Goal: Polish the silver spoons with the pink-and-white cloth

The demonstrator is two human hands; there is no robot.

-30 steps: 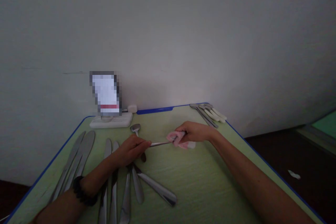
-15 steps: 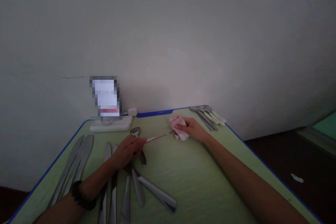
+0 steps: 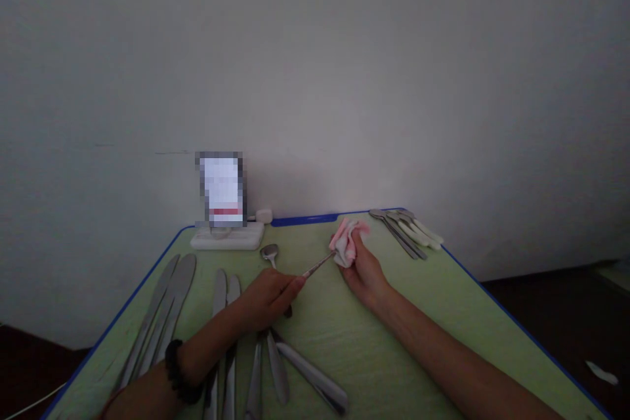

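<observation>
My left hand (image 3: 273,298) is closed round the near end of a slim metal piece of cutlery (image 3: 319,266), held tilted up above the table. A crumpled pink and white cloth (image 3: 346,244) is gripped in my right hand (image 3: 367,270), and it covers the cutlery's far end, so I cannot tell its kind. Behind and partly under my left hand lies a metal spoon (image 3: 269,252). Closer to me, several metal handles (image 3: 312,371) fan out on the green tabletop (image 3: 394,354), their far ends hidden by my left hand.
Several table knives (image 3: 182,279) lie at the left, others (image 3: 220,292) under my left forearm. Spoons (image 3: 394,231) and white-handled cutlery (image 3: 423,233) rest at the back right. A blurred lit screen (image 3: 224,187) stands on a white base (image 3: 229,236) by the wall.
My right hand has turned, and the cloth now sits bunched round the cutlery's far end. The cutlery slants more steeply. The whole view has shifted slightly.
</observation>
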